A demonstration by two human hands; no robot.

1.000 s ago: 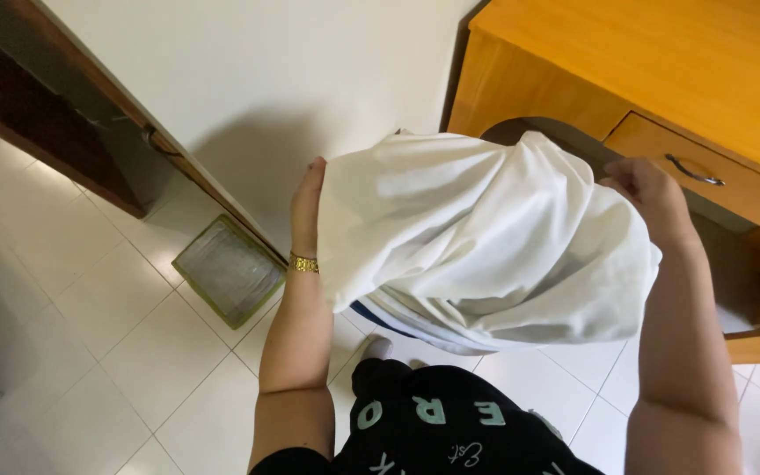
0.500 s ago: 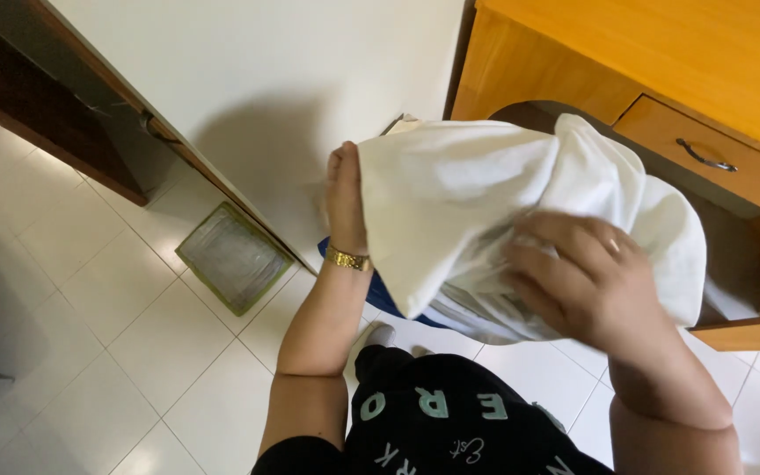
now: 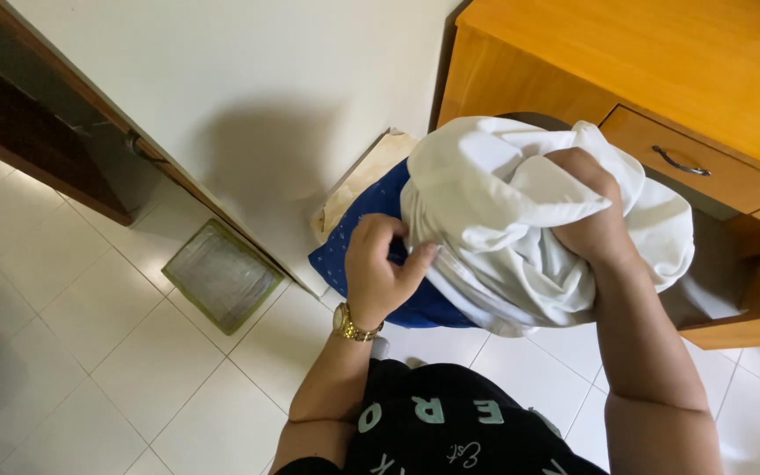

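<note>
A bunched white cloth (image 3: 503,220) hangs in front of me at chest height. My right hand (image 3: 593,211) is clenched into its top folds from the right. My left hand (image 3: 382,273), with a gold watch on the wrist, pinches the cloth's left edge. Under the white cloth lies a blue dotted fabric (image 3: 371,255) on top of a cream piece (image 3: 362,180), both below and to the left of my hands.
A wooden desk (image 3: 661,62) with a drawer and metal handle (image 3: 681,162) stands at the right. A white wall (image 3: 222,79) runs behind, with a dark wooden frame (image 3: 37,132) at the left. A green-edged floor grate (image 3: 220,274) sits in the white tiles.
The white cloth has been gathered from a spread sheet into a bundle. My right hand came across and gripped its top; my left hand dropped to its lower left edge. Blue fabric now shows.
</note>
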